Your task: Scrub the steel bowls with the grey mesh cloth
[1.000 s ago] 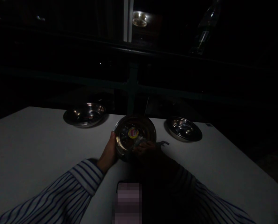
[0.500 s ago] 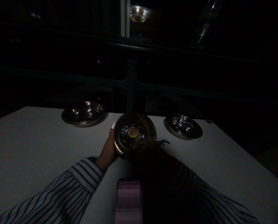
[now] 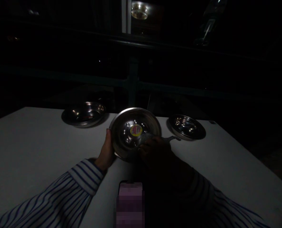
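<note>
Head view: dimly lit.
Left hand (image 3: 106, 150): partly curled, gripping metal bowl (image 3: 125, 139) by left rim.
Right hand (image 3: 156, 152): closed over grey cloth (image 3: 147, 135), against bowl's near-right interior; fingers partly shadowed.
Metal bowl: between hands, tilted, round sticker (image 3: 136, 130) inside.
Second bowl (image 3: 84, 117): on white table (image 3: 36, 136), beyond left hand.
Third bowl (image 3: 187, 129): on table, beyond right hand.

White tabletop (image 3: 48, 139) amid deep gloom

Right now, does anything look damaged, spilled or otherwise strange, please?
One oddity: the pinkish patch at the bottom edge is broken into square blocks, hiding what it shows. The middle bowl is tilted, but the left hand holds it. I see no spill or damage, though it is dark.
</note>
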The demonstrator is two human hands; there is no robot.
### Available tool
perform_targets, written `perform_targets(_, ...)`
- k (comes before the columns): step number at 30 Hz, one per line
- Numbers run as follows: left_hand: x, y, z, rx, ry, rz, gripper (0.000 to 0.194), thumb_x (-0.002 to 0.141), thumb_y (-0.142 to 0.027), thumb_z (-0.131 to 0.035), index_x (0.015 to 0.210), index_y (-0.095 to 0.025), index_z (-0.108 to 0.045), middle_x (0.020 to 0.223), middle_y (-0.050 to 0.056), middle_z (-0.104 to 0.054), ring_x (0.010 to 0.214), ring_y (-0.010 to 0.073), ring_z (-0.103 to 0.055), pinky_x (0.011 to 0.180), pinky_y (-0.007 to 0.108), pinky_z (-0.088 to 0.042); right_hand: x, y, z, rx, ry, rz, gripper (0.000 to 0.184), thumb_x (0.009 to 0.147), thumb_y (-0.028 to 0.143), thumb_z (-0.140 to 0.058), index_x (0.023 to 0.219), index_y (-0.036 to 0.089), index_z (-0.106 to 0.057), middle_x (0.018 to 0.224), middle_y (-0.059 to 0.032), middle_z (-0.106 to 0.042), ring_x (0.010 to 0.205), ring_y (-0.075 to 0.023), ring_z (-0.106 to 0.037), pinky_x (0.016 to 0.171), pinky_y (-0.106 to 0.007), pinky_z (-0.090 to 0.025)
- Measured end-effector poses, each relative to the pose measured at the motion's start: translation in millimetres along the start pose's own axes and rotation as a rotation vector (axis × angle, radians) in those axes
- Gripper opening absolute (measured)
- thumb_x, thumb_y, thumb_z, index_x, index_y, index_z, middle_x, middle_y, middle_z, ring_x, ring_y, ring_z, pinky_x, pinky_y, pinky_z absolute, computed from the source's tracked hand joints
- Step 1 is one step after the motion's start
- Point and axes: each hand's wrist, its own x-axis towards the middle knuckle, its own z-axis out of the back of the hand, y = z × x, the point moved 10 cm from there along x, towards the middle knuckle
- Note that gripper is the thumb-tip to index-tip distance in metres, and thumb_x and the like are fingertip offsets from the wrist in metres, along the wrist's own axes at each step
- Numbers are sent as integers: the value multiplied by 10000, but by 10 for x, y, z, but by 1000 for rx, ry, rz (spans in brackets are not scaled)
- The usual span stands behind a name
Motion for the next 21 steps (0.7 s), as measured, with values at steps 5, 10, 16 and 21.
perform_targets(5,-15,-34,-26,-31,12,-21,558,791,-615,-382,1033,-186,-644,1097,61,-668,1230,256,-430,1062,387,-280,10,30,-29,0,6,2,180,798,195,-497,887,120,-634,925,-118,-659,910,-250,-557,833,-433,-362)
perform_targets(10,-24,10,-99,-28,82,27,606,774,-636,-388,1069,-165,-631,1099,79,-665,1221,277,-436,1048,405,-304,39,109,-152,91,20,59,239,805,257,-494,968,116,-597,1056,-139,-627,996,-266,-536,828,-438,-379)
perform_targets(16,-39,118,-106,-12,96,121,623,755,-661,-388,1044,-171,-642,1072,79,-677,1221,281,-436,1051,408,-295,85,192,-207,268,-163,150,449,817,295,-493,1231,129,-437,1269,-115,-508,1125,-247,-456,883,-430,-394)
perform_targets(21,-81,192,-132,10,112,206,619,740,-675,-390,957,-170,-673,1034,91,-691,1219,282,-440,1054,393,-290,98,204,-156,294,-460,143,553,858,354,-434,1328,92,-305,1323,-144,-443,1192,-237,-394,940,-429,-395)
